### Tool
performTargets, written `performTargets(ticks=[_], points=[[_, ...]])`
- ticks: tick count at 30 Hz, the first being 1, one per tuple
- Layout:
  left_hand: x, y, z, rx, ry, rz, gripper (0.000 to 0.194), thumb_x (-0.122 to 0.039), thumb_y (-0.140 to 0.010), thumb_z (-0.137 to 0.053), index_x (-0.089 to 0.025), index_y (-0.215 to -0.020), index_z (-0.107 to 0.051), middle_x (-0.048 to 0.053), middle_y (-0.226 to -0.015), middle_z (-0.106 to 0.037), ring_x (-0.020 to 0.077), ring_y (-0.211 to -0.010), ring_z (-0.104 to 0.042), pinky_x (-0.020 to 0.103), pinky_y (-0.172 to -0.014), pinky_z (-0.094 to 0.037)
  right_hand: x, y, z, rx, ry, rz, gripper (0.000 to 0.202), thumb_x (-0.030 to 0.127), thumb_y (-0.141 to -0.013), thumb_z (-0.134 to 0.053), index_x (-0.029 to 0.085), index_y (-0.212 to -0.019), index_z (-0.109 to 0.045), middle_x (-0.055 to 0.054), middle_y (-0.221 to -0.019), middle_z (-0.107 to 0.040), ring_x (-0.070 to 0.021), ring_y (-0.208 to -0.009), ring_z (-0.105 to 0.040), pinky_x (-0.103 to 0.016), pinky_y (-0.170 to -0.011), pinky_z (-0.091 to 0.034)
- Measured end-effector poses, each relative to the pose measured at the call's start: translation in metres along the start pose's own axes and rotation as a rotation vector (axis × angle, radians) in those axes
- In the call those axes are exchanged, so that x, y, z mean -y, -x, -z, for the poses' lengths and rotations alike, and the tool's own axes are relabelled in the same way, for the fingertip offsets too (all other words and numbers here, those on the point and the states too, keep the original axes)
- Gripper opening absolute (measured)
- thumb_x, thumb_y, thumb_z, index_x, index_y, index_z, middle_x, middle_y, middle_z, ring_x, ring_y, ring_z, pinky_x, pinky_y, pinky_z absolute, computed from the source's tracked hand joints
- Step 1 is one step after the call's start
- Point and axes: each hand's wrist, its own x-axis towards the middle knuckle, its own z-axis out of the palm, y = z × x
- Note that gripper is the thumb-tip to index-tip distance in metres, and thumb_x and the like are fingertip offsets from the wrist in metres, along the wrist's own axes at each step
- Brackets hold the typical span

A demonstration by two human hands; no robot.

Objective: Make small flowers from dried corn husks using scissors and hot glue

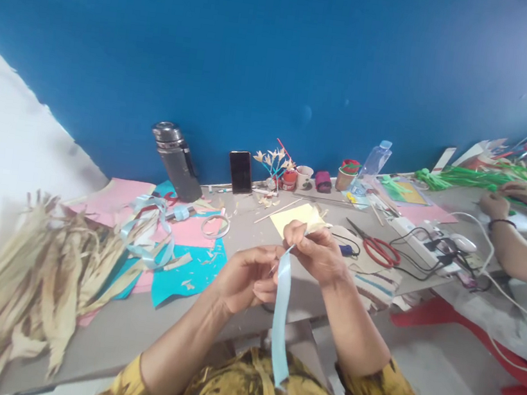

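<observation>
A light blue ribbon (280, 316) hangs down in front of my body, its upper end pinched and gathered in the fingers of my right hand (317, 251). Close beside it, my left hand (251, 280) has its fingers curled together near the ribbon's top. Something thin seems to be between those fingertips, too small to name. Both hands are held above the front edge of the table (251, 218). Behind them lies a sheet of pale yellow paper (297, 218), partly covered by my right hand.
Dried corn husks (59, 274) and blue sheets (186, 271) lie at left, with loose ribbon (172, 247). A thermos (178, 163) and a phone (240, 172) stand by the wall. Red-handled scissors (380, 250) and a power strip (425, 245) lie right. Another person's arms (525, 235) reach in.
</observation>
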Motion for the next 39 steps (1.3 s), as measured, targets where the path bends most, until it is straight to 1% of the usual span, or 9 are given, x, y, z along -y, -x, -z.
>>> performTargets(ticks=[10, 18, 20, 24, 28, 31, 34, 37, 39], points=[[0.003, 0.001, -0.007, -0.404, -0.444, -0.266, 0.022, -0.028, -0.072, -0.075, -0.015, -0.072, -0.057, 0.004, -0.055, -0.066, 0.0013, -0.035, -0.027, 0.018, -0.039, -0.015, -0.007, 0.007, 0.001, -0.155, 0.07, -0.124, 0.034, 0.049, -0.069, -0.083, 0.02, -0.083, -0.072, -0.001, -0.07, -0.055, -0.0132, -0.062, -0.046, -0.028, -0.059, -0.039], [0.001, 0.004, 0.002, -0.112, -0.256, -0.118, 0.028, -0.016, -0.056, -0.067, -0.016, -0.083, -0.059, -0.002, -0.059, -0.056, 0.0052, -0.044, -0.033, 0.018, -0.042, -0.018, -0.008, 0.004, -0.006, -0.277, 0.091, -0.037, 0.034, 0.04, -0.065, -0.087, 0.018, -0.061, -0.061, 0.001, -0.066, -0.053, -0.0121, -0.063, -0.047, -0.026, -0.058, -0.038], [0.003, 0.003, 0.002, -0.145, -0.431, -0.175, 0.026, -0.014, -0.059, -0.066, -0.016, -0.083, -0.059, 0.001, -0.07, -0.061, 0.0068, -0.051, -0.039, 0.019, -0.045, -0.025, -0.008, 0.004, -0.005, -0.32, 0.093, -0.036, 0.034, 0.04, -0.067, -0.086, 0.018, -0.063, -0.06, 0.002, -0.067, -0.053, -0.0104, -0.059, -0.044, -0.025, -0.055, -0.036], [0.014, -0.005, 0.001, -0.397, -0.984, -0.483, 0.03, -0.01, -0.068, -0.065, -0.019, -0.096, -0.063, 0.005, -0.094, -0.064, 0.0161, -0.077, -0.056, 0.028, -0.069, -0.044, -0.008, 0.003, -0.004, -0.466, 0.247, 0.02, 0.033, 0.041, -0.071, -0.083, 0.018, -0.064, -0.06, 0.003, -0.063, -0.052, -0.0091, -0.055, -0.039, -0.025, -0.053, -0.033], [0.018, -0.013, 0.004, -0.567, -1.289, -0.709, 0.046, -0.009, -0.069, -0.064, -0.022, -0.114, -0.061, 0.009, -0.11, -0.06, 0.0267, -0.107, -0.055, 0.042, -0.095, -0.043, -0.006, 0.003, -0.006, -0.579, 0.427, 0.076, 0.03, 0.043, -0.071, -0.082, 0.019, -0.066, -0.064, 0.002, -0.06, -0.054, -0.0114, -0.055, -0.044, -0.026, -0.052, -0.036], [0.007, -0.006, 0.011, -0.503, -1.2, -0.634, 0.054, -0.012, -0.068, -0.069, -0.024, -0.12, -0.061, 0.01, -0.122, -0.059, 0.0283, -0.117, -0.053, 0.043, -0.098, -0.042, 0.0, 0.002, -0.006, -0.608, 0.459, 0.177, 0.027, 0.043, -0.072, -0.082, 0.02, -0.071, -0.068, -0.001, -0.068, -0.062, -0.0151, -0.063, -0.052, -0.028, -0.057, -0.041], [-0.004, 0.009, 0.03, -0.473, -0.801, -0.561, 0.041, -0.026, -0.072, -0.074, -0.023, -0.112, -0.066, 0.009, -0.115, -0.064, 0.0262, -0.11, -0.057, 0.037, -0.089, -0.047, 0.008, -0.001, -0.006, -0.65, 0.359, 0.279, 0.028, 0.044, -0.071, -0.083, 0.022, -0.073, -0.066, -0.001, -0.073, -0.063, -0.0139, -0.063, -0.051, -0.029, -0.058, -0.041], [-0.003, 0.018, 0.049, -0.773, -0.392, -0.704, 0.02, -0.039, -0.078, -0.07, -0.019, -0.078, -0.065, 0.004, -0.083, -0.064, 0.0178, -0.081, -0.059, 0.03, -0.074, -0.048, 0.015, -0.007, -0.011, -0.669, 0.151, 0.282, 0.032, 0.042, -0.068, -0.086, 0.022, -0.07, -0.062, 0.002, -0.067, -0.056, -0.0096, -0.056, -0.042, -0.027, -0.053, -0.036], [0.004, 0.018, 0.052, -0.932, -0.415, -0.783, 0.019, -0.036, -0.079, -0.07, -0.019, -0.071, -0.063, 0.002, -0.079, -0.063, 0.0148, -0.076, -0.056, 0.026, -0.072, -0.045, 0.015, -0.011, -0.018, -0.655, 0.044, 0.262, 0.034, 0.041, -0.067, -0.087, 0.022, -0.071, -0.059, 0.004, -0.066, -0.052, -0.0085, -0.055, -0.04, -0.025, -0.051, -0.035]])
